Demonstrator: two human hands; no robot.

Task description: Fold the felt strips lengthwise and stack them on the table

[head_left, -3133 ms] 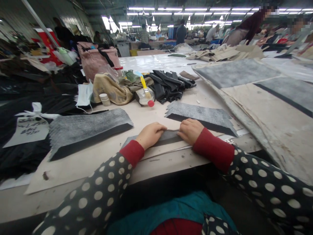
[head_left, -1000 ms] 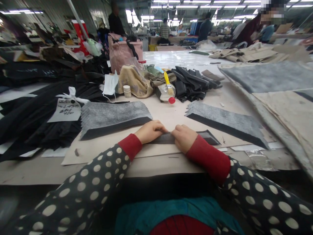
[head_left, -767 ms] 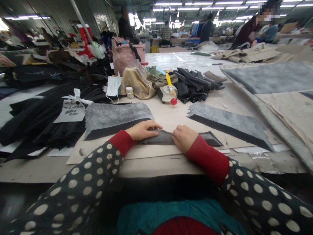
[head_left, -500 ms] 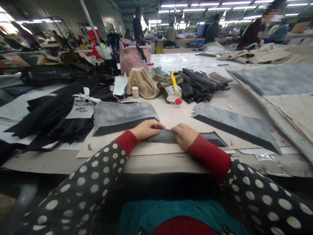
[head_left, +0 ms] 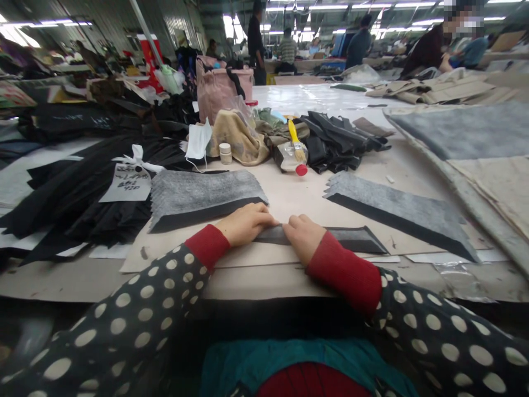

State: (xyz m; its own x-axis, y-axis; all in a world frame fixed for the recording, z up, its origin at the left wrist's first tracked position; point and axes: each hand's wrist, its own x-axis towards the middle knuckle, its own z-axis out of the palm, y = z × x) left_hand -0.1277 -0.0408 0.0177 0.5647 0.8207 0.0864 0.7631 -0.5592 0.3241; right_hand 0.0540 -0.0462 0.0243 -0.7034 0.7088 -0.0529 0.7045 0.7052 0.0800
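A narrow grey fabric strip (head_left: pixel 355 237) with dark edges lies flat on the pale sheet in front of me. My left hand (head_left: pixel 246 225) pinches its upper edge near the left end, fingers pressed together. Close beside it, the bent fingers of my right hand (head_left: pixel 303 236) grip the same edge; the fingertips are partly hidden. Behind my left hand a fanned stack of grey fabric pieces (head_left: pixel 206 190) with black borders rests on the table. A similar fanned stack (head_left: pixel 397 212) lies beyond my right hand, to the right.
Tagged black fabric pieces (head_left: pixel 82 193) spread at left. Farther back are a small white jar (head_left: pixel 225 154), a face mask (head_left: pixel 199 140), a bottle with a yellow-handled brush (head_left: pixel 295 144), black scraps (head_left: pixel 334 140) and a pink bag (head_left: pixel 223 88). Layered grey cloth (head_left: pixel 467 129) lies at right.
My right hand has slid slightly left along the strip's edge, nearer my left hand's fingertips. The view has shifted a little. Both hands stay on the strip.
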